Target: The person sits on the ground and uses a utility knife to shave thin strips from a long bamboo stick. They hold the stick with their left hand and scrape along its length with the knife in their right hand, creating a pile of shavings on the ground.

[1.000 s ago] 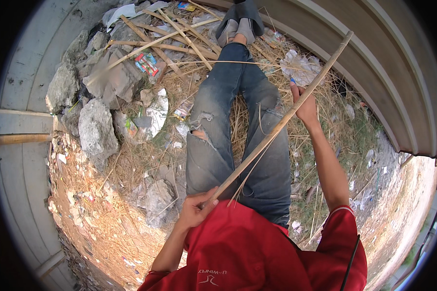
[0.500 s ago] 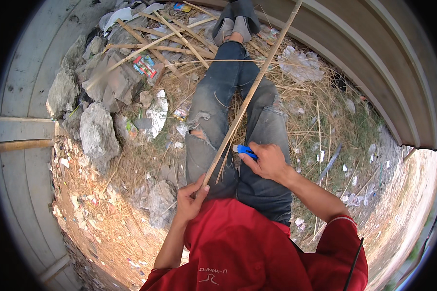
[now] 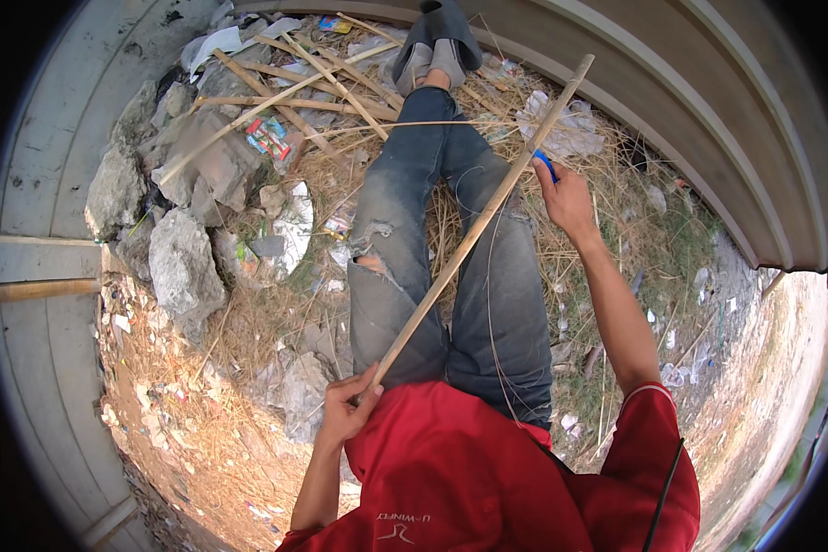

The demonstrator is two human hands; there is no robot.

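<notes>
My left hand point(image 3: 347, 407) is closed around the near end of a long bamboo strip point(image 3: 469, 236). The strip slants up and to the right over my outstretched legs in torn dark jeans point(image 3: 400, 193). Further along it, my right hand point(image 3: 570, 200) grips a blue utility knife point(image 3: 546, 166), held against the strip's right side near the far end. The blade is hidden at this angle. A thin curled shaving point(image 3: 491, 317) hangs below the strip over my right thigh.
Several more bamboo strips point(image 3: 340, 89) lie crossed beyond my left leg, beside large grey rocks point(image 3: 186, 262). Dry straw and scraps of litter cover the ground. A corrugated metal sheet point(image 3: 672, 110) curves along the far right; grey boards point(image 3: 46, 368) stand at the left.
My right hand has moved with the knife far up along the strip, its arm stretching forward. The strip's far end has come lower, and my left hand has shifted slightly nearer and left.
</notes>
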